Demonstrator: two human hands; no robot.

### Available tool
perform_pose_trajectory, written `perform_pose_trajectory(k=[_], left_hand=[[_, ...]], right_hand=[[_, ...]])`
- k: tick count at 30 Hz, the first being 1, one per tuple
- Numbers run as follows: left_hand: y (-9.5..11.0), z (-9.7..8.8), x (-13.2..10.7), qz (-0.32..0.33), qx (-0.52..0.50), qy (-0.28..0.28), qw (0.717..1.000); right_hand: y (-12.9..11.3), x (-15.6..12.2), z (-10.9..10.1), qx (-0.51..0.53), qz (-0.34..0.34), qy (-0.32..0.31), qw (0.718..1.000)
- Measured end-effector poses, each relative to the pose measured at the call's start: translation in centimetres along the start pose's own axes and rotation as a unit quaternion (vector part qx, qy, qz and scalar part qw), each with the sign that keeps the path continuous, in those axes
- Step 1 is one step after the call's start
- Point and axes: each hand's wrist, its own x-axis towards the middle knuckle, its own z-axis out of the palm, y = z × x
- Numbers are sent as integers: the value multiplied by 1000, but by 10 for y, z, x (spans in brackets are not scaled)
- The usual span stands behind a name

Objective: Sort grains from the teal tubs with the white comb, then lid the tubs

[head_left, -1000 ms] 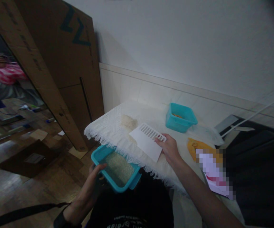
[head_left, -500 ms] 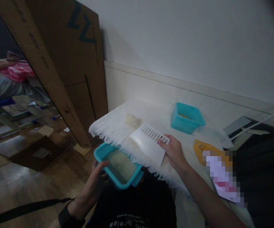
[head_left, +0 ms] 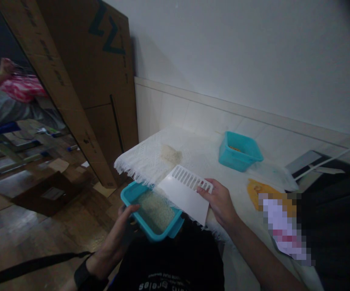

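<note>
My left hand point(head_left: 123, 226) grips the near left rim of a teal plastic tub point(head_left: 152, 233), its thumb over the edge. Inside the tub lie pale grains that look like rice point(head_left: 157, 210). The tub is held just below the table's fringed edge. In my right hand point(head_left: 222, 202) is a flat white plastic scraper point(head_left: 182, 194) with a row of slots along its far side. Its near edge reaches over the table's edge beside the tub. On the white cloth point(head_left: 144, 157), beyond the scraper, a small heap of the same pale grains point(head_left: 171, 154) remains spread.
A second teal tub point(head_left: 234, 159) with orange-brown bits stands at the back, beside a clear lid point(head_left: 276, 176). An orange bag point(head_left: 255, 194) lies to the right. A tall cardboard box point(head_left: 102, 81) rises at the left. Another person's hand point(head_left: 7, 66) shows far left.
The scraper in my right hand has moved toward me, away from the grain heap and closer to the tub. My left hand and the tub have stayed nearly still.
</note>
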Motion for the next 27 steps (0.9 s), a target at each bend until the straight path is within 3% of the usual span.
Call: perform_pose_trajectory(k=[6, 12, 17, 27], left_hand=[[3, -1, 2, -5, 5, 1, 1000], [0, -8, 10, 0, 7, 1, 1000], [0, -14, 14, -4, 5, -24, 1000], [5, -2, 7, -4, 0, 15, 1000]], right_hand=[[-14, 34, -3, 6, -58, 55, 997], [-12, 74, -2, -45, -87, 84, 992], [-10, 83, 0, -24, -90, 91, 991], [-10, 82, 8, -26, -73, 58, 995]])
